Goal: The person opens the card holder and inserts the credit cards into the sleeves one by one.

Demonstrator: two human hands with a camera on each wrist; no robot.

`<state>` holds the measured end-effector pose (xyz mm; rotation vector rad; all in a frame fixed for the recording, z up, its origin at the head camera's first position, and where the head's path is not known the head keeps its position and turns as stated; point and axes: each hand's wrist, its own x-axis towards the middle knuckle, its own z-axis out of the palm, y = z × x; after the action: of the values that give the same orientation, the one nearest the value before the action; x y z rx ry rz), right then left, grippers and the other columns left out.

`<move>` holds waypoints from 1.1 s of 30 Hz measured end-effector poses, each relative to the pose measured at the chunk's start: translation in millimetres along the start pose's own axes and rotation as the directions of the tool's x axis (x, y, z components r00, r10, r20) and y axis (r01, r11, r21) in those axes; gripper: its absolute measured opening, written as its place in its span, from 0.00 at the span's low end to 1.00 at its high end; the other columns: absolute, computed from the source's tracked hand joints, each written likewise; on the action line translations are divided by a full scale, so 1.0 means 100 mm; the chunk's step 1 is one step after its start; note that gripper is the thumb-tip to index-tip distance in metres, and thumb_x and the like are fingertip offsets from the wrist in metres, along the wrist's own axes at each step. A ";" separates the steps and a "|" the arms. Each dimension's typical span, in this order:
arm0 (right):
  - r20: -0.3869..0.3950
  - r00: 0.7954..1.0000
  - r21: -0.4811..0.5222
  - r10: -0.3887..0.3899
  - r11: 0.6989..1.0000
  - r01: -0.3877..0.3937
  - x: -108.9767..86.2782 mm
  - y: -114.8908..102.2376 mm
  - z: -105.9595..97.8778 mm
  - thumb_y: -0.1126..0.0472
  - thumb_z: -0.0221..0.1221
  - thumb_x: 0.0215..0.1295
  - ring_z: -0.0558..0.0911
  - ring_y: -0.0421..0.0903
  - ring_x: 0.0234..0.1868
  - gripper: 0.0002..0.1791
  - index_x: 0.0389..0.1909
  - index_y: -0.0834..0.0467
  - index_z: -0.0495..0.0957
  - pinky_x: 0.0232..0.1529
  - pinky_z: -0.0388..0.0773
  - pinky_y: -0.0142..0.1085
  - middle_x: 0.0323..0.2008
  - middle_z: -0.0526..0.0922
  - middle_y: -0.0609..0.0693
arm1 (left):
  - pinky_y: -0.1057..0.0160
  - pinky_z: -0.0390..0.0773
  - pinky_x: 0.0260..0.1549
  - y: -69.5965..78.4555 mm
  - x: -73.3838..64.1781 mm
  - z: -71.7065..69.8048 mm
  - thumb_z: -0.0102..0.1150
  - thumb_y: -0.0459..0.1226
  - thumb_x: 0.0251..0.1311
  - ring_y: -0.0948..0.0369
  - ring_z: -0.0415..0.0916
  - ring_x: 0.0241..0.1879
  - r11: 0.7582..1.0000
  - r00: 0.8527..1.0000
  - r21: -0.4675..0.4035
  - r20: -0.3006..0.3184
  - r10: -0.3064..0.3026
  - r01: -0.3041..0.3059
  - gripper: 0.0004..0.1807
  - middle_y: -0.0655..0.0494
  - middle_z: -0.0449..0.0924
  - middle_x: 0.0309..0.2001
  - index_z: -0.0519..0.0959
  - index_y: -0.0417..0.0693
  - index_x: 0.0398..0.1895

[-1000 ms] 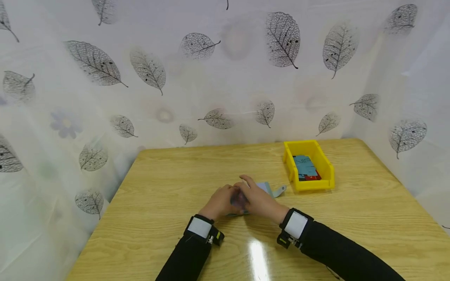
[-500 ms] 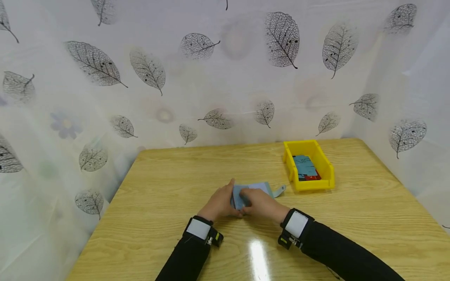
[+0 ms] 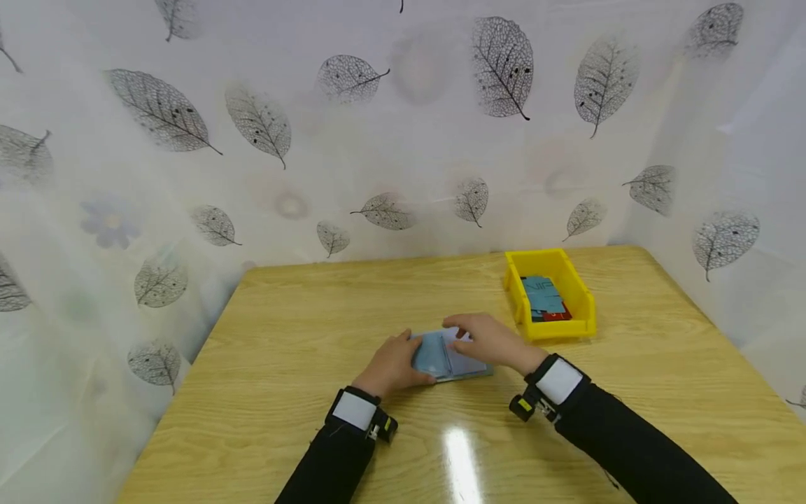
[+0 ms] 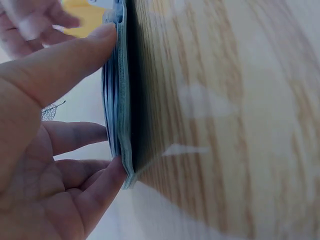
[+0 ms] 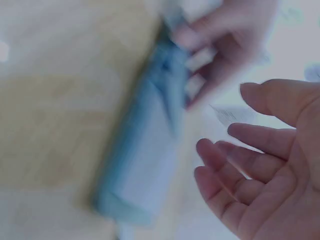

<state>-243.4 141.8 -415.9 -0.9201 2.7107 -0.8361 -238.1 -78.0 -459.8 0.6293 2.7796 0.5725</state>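
Observation:
A pale blue card holder (image 3: pixel 431 355) lies open on the table in the head view, its leaves stacked at the left and a whitish page (image 3: pixel 467 365) at the right. My left hand (image 3: pixel 392 364) grips its left side. The left wrist view shows the thumb (image 4: pixel 75 60) at the layered leaves (image 4: pixel 112 100) and fingertips on the cover's edge. Over the right page hovers my right hand (image 3: pixel 488 341), its fingers loosely bent and holding nothing. In the right wrist view the right hand (image 5: pixel 270 170) is apart from the blurred card holder (image 5: pixel 145 145).
A yellow bin (image 3: pixel 585 318) stands at the back right of the wooden table (image 3: pixel 315 308), with blue cards (image 3: pixel 543 294) and a red card (image 3: pixel 557 313) in it. A leaf-patterned white curtain (image 3: pixel 415 140) rises behind the table and along its sides.
Both hands were together at the card holder's left part, over a dark leaf and then a pale blue one. My right hand has since let go and moved right. The left hand stays put.

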 end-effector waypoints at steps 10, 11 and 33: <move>-0.334 0.897 0.184 0.290 0.953 -0.239 -0.16 0.42 -0.47 0.61 0.52 0.73 0.78 0.57 0.48 0.18 0.60 0.64 0.74 0.39 0.77 0.43 0.52 0.79 0.63 | 0.47 0.65 0.62 -0.01 -0.02 -0.01 0.73 0.52 0.49 0.40 0.60 0.67 1.000 1.000 0.006 -0.001 -0.014 0.014 0.46 0.37 0.61 0.70 0.68 0.40 0.69; -0.354 0.872 0.229 0.338 0.935 -0.270 -0.17 0.48 -0.47 0.60 0.51 0.74 0.77 0.57 0.47 0.19 0.61 0.64 0.72 0.37 0.76 0.42 0.53 0.78 0.64 | 0.47 0.65 0.62 -0.01 -0.03 -0.01 0.73 0.52 0.49 0.40 0.60 0.67 1.000 1.000 0.005 -0.001 -0.017 0.017 0.46 0.37 0.61 0.70 0.68 0.40 0.69; -0.374 0.846 -0.190 0.381 0.861 -0.472 -0.19 1.22 -0.29 0.70 0.52 0.67 0.64 0.70 0.63 0.24 0.61 0.78 0.67 0.65 0.59 0.58 0.62 0.65 0.75 | 0.46 0.64 0.63 0.02 -0.05 -0.02 0.72 0.52 0.50 0.40 0.60 0.67 1.000 1.000 0.015 0.007 -0.012 0.011 0.44 0.38 0.62 0.69 0.69 0.41 0.68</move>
<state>-299.6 246.6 -460.3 -0.1773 3.1932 -0.5613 -233.7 -78.9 -456.4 0.6168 2.7816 0.5472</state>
